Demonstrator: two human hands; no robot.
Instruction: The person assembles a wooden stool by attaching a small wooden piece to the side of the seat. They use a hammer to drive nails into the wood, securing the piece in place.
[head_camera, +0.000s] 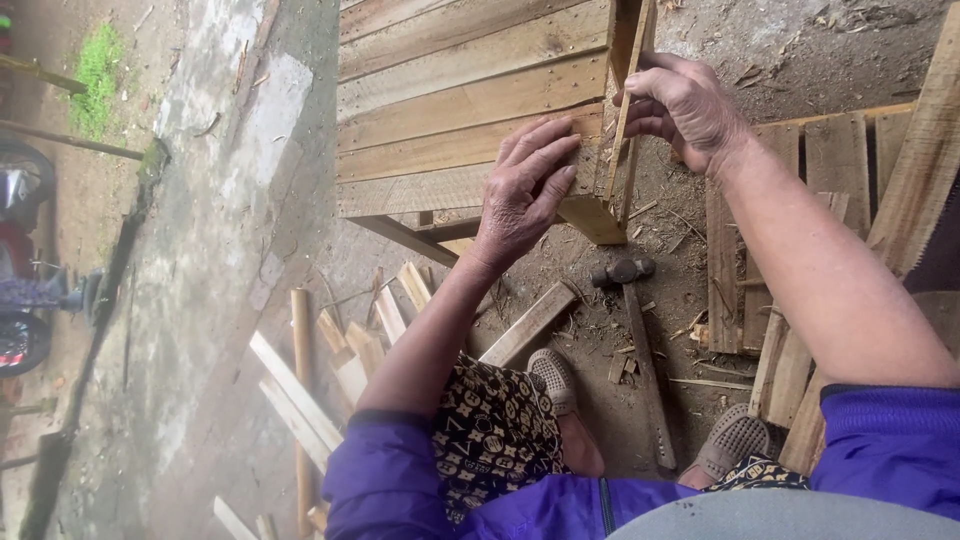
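Head view: person seated or crouched over bare dirt, purple sleeves, patterned trousers, grey shoes. Left hand (525, 190) lies flat, fingers spread and open, pressing on the corner of a slatted crate (470, 110) where the outer boards meet a corner post; it grips nothing. Right hand (685, 105) is closed in a pinch on a thin slat (628, 110), held on edge against the crate's end, just beside the left fingertips. A hammer (640, 340) lies on the ground between the shoes, head toward the crate, untouched. Offcuts (330, 380) lie scattered on the dirt to the left; a second slatted panel (790, 250) lies flat under the right forearm. A parked motorbike (20, 260) shows at the far left edge, beside a concrete strip. Risks, as I judge them: the slat is held only by fingertips, so it could slip out of line with the post if the pinch loosens; the left fingers sit close to the joint and would be exposed to any blow there; rough-sawn edges invite splinters; loose offcuts underfoot could shift.
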